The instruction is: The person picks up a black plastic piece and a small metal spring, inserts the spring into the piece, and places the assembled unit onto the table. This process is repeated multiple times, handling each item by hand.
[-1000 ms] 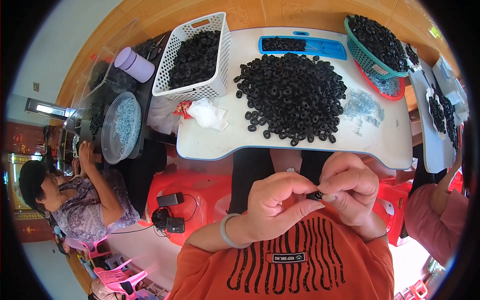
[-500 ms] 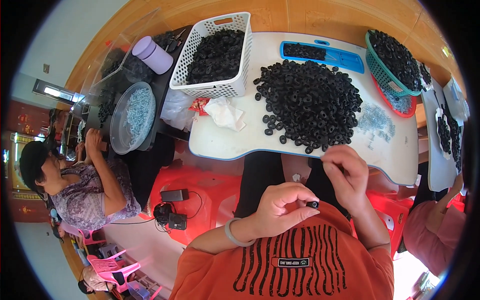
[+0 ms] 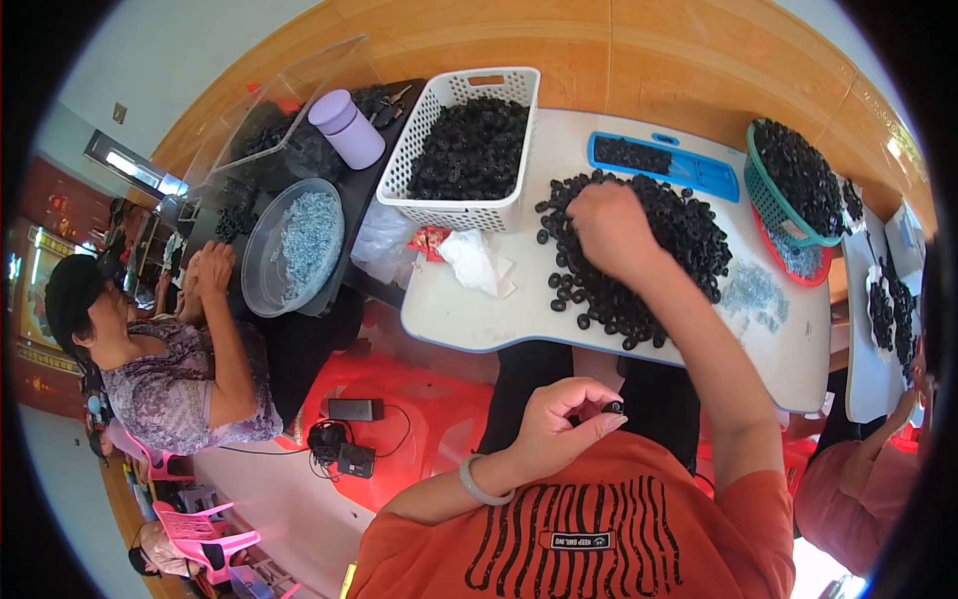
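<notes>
Above my lap, my left hand [image 3: 561, 417] pinches a small black oval part [image 3: 613, 407] between thumb and fingertips; a pale bangle circles that wrist. My right arm stretches across the white table [image 3: 449, 314]. At its end, my right hand [image 3: 613, 232] is over the upper left of a big heap of small black rounded parts with holes [image 3: 689, 255]. Its fingers point down into the heap, and the back of the hand hides the tips. Right of the heap lies a spread of tiny clear bluish pieces [image 3: 755, 292].
Behind the heap is a blue tray [image 3: 704, 175] of black parts. A white basket [image 3: 469, 213] stands left, near crumpled tissue [image 3: 474, 262]. A green basket [image 3: 773, 200] sits at right on a red bowl [image 3: 816, 272]. Co-workers sit either side; at left are a clear bowl [image 3: 261, 275] and purple cup [image 3: 346, 130].
My right hand has moved from beside my left hand, near the table's edge, up and left onto the heap. My left hand still holds the black part. The view has tilted upward slightly.
</notes>
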Action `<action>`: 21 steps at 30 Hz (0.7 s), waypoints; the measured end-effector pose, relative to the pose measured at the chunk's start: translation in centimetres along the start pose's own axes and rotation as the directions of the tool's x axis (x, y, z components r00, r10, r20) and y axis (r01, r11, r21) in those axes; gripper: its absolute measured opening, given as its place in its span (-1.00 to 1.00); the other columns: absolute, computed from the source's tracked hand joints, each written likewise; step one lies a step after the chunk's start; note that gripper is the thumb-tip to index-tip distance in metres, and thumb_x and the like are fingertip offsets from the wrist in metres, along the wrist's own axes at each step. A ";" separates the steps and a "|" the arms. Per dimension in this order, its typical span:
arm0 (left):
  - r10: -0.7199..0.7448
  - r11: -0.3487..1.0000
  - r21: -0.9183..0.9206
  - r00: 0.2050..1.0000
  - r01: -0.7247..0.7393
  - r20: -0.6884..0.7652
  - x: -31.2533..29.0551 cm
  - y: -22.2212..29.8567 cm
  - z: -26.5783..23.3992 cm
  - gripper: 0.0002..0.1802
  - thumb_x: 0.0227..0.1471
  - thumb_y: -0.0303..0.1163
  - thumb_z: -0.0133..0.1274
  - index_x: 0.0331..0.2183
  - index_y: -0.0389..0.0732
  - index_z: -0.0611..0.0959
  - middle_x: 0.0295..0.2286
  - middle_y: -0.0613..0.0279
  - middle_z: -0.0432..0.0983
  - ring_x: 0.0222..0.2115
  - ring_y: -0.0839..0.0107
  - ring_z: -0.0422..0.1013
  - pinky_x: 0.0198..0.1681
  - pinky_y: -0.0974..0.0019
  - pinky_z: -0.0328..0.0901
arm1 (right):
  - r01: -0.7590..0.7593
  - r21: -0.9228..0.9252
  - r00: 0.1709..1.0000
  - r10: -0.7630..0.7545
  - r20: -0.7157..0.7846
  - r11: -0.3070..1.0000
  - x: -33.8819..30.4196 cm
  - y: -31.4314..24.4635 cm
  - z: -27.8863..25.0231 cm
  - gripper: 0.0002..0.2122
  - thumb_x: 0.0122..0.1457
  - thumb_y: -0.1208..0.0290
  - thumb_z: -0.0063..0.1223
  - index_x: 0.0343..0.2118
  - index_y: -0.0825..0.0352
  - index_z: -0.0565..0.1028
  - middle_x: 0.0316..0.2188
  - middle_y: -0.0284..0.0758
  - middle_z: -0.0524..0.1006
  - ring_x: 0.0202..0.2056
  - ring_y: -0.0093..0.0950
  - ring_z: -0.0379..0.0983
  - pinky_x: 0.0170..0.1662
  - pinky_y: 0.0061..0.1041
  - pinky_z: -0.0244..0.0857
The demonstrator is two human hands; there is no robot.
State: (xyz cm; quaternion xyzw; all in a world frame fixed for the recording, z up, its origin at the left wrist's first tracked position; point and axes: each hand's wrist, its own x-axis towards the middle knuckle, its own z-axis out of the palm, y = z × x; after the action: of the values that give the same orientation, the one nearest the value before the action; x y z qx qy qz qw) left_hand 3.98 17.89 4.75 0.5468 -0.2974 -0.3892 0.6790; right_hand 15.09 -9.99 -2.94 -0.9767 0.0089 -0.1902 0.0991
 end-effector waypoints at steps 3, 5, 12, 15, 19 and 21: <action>-0.018 0.999 -0.032 0.998 0.016 -0.057 0.3 3.2 -2.3 -0.83 0.13 -0.55 0.32 -0.21 -0.34 0.71 -0.32 0.29 0.60 -0.44 0.70 0.43 -0.39 0.56 0.32 | -0.130 -0.148 0.985 0.144 0.092 0.980 6.7 3.1 0.1 -0.89 0.10 0.45 0.12 -0.41 0.29 0.66 -0.31 -0.10 0.62 -0.18 -0.07 0.55 -0.05 -0.09 0.44; -0.019 0.998 -0.067 0.997 0.014 -0.078 0.0 4.9 -4.7 -0.80 0.12 -0.54 0.33 -0.19 -0.34 0.71 -0.29 0.31 0.60 -0.44 0.72 0.42 -0.39 0.57 0.31 | -0.130 -0.122 0.986 0.142 0.089 0.984 11.1 3.0 -0.7 -0.89 0.11 0.46 0.12 -0.40 0.30 0.66 -0.31 -0.10 0.61 -0.19 -0.08 0.55 -0.06 -0.11 0.45; -0.065 0.992 -0.115 0.987 0.048 -0.150 3.9 8.2 -13.1 -0.81 0.16 -0.54 0.30 -0.17 -0.34 0.70 -0.30 0.33 0.60 -0.41 0.71 0.48 -0.34 0.58 0.36 | -0.167 -0.032 0.980 0.169 0.102 0.985 22.1 4.2 0.6 -0.90 0.13 0.47 0.11 -0.37 0.31 0.65 -0.32 -0.13 0.61 -0.22 -0.14 0.55 -0.10 -0.16 0.45; -0.108 0.986 -0.144 0.984 0.088 -0.141 6.4 7.6 -15.2 -0.83 0.17 -0.54 0.29 -0.18 -0.34 0.70 -0.33 0.34 0.60 -0.42 0.70 0.51 -0.35 0.57 0.39 | -0.209 0.010 0.972 0.207 0.112 0.978 24.8 5.9 2.4 -0.90 0.14 0.48 0.10 -0.36 0.31 0.65 -0.33 -0.14 0.61 -0.24 -0.16 0.55 -0.12 -0.18 0.45; -0.121 0.986 -0.129 0.985 0.105 -0.126 8.2 7.8 -17.0 -0.83 0.22 -0.59 0.22 -0.13 -0.35 0.68 -0.26 0.34 0.59 -0.33 0.70 0.48 -0.28 0.56 0.38 | -0.262 0.063 0.960 0.254 0.118 0.963 27.1 7.1 2.9 -0.89 0.15 0.49 0.10 -0.34 0.32 0.64 -0.33 -0.16 0.61 -0.25 -0.19 0.55 -0.14 -0.20 0.45; -0.169 0.974 -0.172 0.979 0.148 -0.117 8.5 8.6 -17.6 -0.84 0.23 -0.59 0.22 -0.13 -0.35 0.68 -0.25 0.34 0.59 -0.31 0.69 0.50 -0.26 0.56 0.39 | -0.282 0.090 0.955 0.271 0.117 0.955 28.3 6.9 2.3 -0.89 0.15 0.50 0.10 -0.33 0.32 0.64 -0.34 -0.16 0.61 -0.26 -0.21 0.55 -0.15 -0.22 0.45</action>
State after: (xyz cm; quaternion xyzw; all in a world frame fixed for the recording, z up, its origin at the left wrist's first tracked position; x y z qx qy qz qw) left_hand 24.79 20.49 9.00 0.5361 -0.1749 -0.4285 0.7060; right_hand 42.33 -17.87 4.03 -0.9677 0.1304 -0.1238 0.1768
